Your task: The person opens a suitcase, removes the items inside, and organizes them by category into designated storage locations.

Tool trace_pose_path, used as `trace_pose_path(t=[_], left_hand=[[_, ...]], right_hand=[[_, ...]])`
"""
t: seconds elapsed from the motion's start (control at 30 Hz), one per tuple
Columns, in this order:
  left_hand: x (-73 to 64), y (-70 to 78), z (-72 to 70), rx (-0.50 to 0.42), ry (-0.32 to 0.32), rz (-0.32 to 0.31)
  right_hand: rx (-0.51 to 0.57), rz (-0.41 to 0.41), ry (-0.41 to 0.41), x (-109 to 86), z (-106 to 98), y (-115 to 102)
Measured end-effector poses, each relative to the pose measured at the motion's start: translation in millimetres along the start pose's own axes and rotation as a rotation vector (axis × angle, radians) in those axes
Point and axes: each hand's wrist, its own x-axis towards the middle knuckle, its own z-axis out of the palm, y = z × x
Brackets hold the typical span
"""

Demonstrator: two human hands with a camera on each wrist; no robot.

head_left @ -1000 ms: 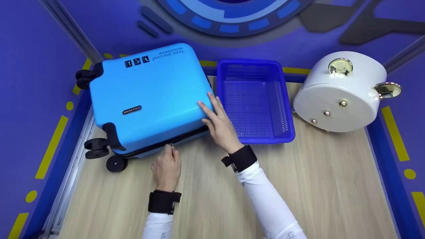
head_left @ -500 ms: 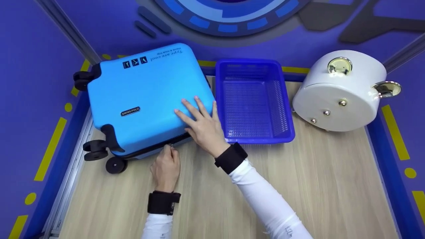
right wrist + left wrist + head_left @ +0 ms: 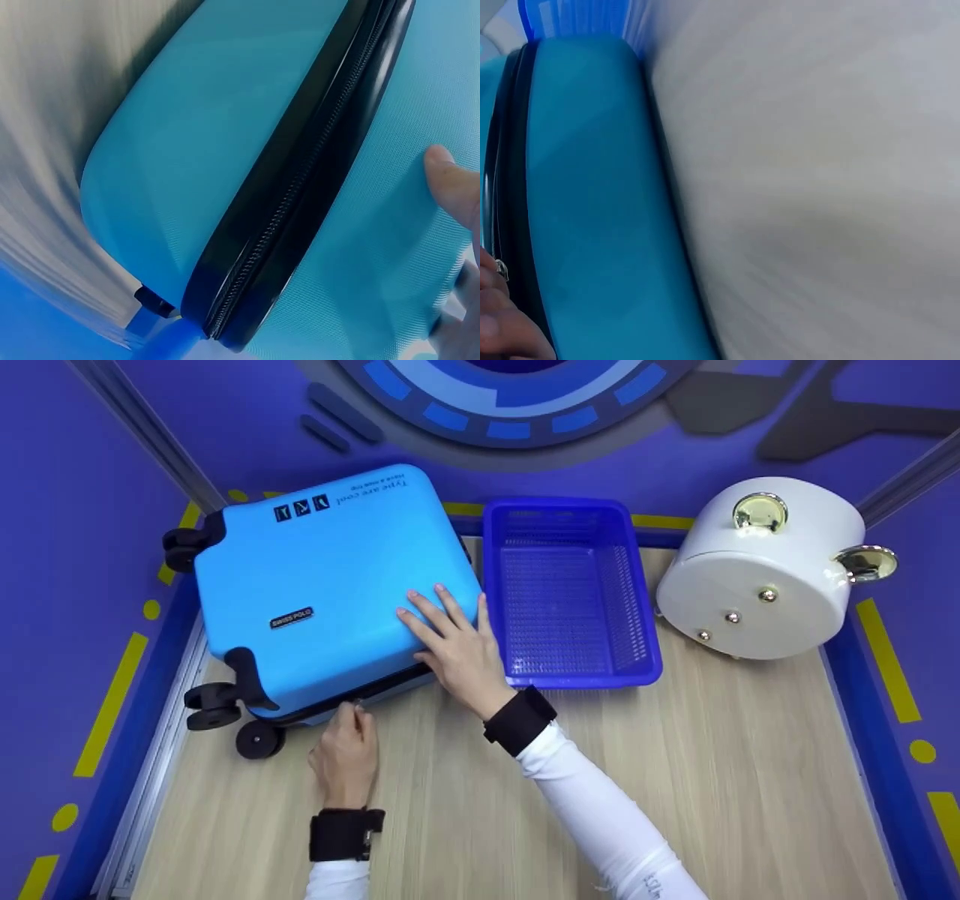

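- Left hand [image 3: 346, 754], fingers curled, pinches a metal zipper pull [image 3: 501, 268] on the near side of a blue suitcase [image 3: 337, 562].
- Right hand [image 3: 466, 660] rests with fingers spread on the suitcase's upper shell, close to its near right corner.
- Lying flat, the suitcase sits toward the far left corner of a wood-grain worktop [image 3: 487, 825], black wheels [image 3: 259, 739] at its left end, a black zipper [image 3: 275, 217] running along its side.
- Just right of it, near the far edge, stands a blue mesh basket [image 3: 585, 681].
- At the far right corner: a white drum-shaped container [image 3: 757, 607] with gold-coloured handles [image 3: 760, 514].
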Motion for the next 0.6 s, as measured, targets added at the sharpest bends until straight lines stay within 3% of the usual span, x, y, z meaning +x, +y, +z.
trace_pose_path(t=[0.17,0.37,0.6], left_hand=[[-0.8,-11.9,-11.3,0.024,0.015,-0.017],[-4.7,-24.6,-26.4,0.053,0.012,-0.091],[0.7,-42.4,-40.2,0.098,0.093,-0.111]], right_hand=[[-0.006,0.005,0.012,-0.1,2,0],[-0.022,0.002,-0.016,0.4,3,-3],[-0.024,0.016,-0.031,-0.1,0,-1]])
